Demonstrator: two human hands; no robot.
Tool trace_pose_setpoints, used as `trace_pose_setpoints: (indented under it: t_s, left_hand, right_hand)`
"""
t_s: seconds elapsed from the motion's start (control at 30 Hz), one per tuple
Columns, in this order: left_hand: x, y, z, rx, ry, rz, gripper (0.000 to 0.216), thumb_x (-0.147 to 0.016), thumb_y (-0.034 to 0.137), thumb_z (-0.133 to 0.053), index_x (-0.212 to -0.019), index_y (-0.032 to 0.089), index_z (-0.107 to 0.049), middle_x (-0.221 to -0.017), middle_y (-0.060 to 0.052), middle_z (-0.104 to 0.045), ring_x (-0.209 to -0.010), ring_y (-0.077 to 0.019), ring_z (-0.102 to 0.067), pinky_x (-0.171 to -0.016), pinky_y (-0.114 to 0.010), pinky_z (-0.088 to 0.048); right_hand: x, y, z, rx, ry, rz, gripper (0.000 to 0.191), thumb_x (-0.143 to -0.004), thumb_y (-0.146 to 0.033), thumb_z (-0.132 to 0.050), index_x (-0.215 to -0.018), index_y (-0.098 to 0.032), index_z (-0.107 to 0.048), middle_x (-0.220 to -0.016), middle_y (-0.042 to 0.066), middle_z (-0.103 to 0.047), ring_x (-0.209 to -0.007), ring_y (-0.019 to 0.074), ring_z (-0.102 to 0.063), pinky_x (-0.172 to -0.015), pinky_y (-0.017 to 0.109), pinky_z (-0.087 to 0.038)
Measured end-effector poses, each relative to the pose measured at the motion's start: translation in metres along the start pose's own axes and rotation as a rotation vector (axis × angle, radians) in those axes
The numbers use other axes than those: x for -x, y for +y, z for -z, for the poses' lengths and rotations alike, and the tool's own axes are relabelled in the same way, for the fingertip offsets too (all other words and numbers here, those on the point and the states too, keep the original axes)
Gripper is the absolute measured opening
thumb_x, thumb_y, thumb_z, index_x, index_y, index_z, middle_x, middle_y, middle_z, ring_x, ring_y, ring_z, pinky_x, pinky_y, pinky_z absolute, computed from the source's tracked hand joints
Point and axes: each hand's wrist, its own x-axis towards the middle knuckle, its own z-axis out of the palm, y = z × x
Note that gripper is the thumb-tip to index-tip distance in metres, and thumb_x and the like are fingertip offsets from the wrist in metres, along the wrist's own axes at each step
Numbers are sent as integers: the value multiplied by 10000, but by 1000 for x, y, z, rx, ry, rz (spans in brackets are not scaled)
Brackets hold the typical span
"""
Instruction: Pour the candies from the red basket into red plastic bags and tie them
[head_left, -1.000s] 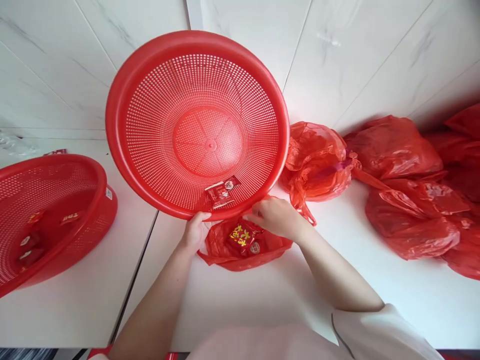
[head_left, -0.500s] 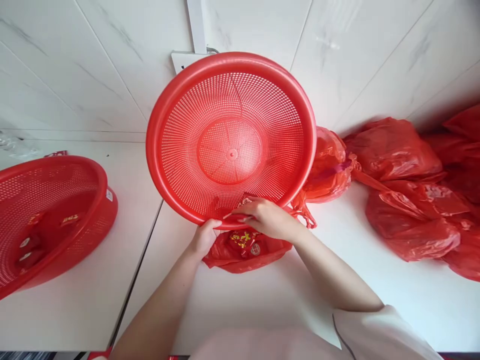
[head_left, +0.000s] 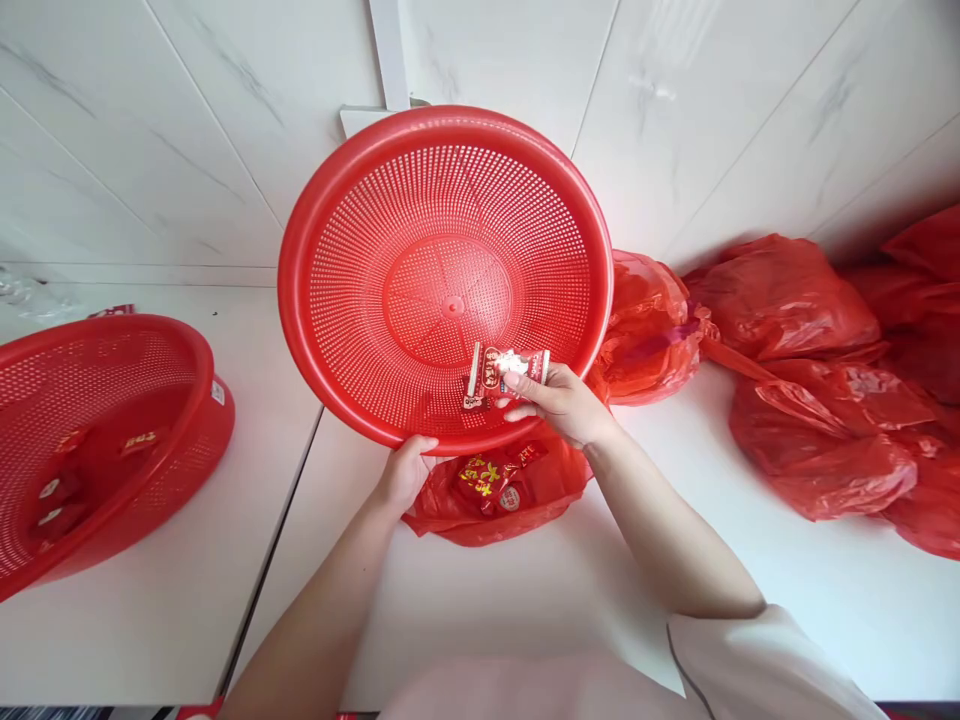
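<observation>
While a grey-veined, pale wall (head_left: pixel 225 120) is seen behind, everything is carried by a white bench (head_left: pixel 525 610), crossed by one dark seam. Above it a large red perforated basket (head_left: pixel 450 128) is held tilted, its round mouth turned towards the viewer; its wall is pierced by rows of small holes, and its base is marked by a round central boss. At the left a second red basket (head_left: pixel 196 362) is partly cut off by the frame, with several wrapped packets (head_left: pixel 52 500) held inside. At the right, glossy red plastic bags (head_left: pixel 817 430) are heaped. Beneath the tilted basket's lower rim an open red bag (head_left: pixel 439 522) is spread, in which a red packet with yellow characters (head_left: pixel 480 478) is seen. By the left-hand grip (head_left: pixel 405 478) the lower rim is clamped, thumb uppermost. The right-hand grip (head_left: pixel 559 408) is closed on a small packet (head_left: pixel 491 372), red with a white figure, pale lettering and crimped ends, held over the basket's lower inside. Below it a darker packet (head_left: pixel 474 403) is partly covered; whether it is also gripped cannot be told.
</observation>
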Motion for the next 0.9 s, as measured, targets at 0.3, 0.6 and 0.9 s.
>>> trace_pose_setpoints:
  t_s: [0.3,0.6,0.9]
  left_hand:
    - [1,1,-2,-25,43,13,366,-747,230,-593,-1055,94,-738,-1087,-138,-745,-1165,-364,-629,-1040,-508,-469]
    - [1,3,-5,-35,25,6,352,-759,244,-579,-1031,95,-745,-1074,-135,-749,-1172,-361,-625,-1038,-504,-471]
    - [1,3,-10,-38,98,-53,365,-739,224,-592,-1051,97,-735,-1058,-133,-754,-1143,-356,-645,-1033,-489,-475]
  right_hand:
    - [-1,0,3,70,65,66,281,-675,-292,-855,-905,-174,-744,-847,37,-760,-750,154,-707,-734,304,-606]
    - [11,-23,17,536,-242,21,241,-884,-375,-631,-992,-164,-677,-914,46,-733,-845,183,-686,-796,331,-544]
    - [23,-32,24,1076,-422,-63,46,-793,-229,-671,-764,-219,-706,-731,30,-705,-640,170,-630,-540,259,-455]
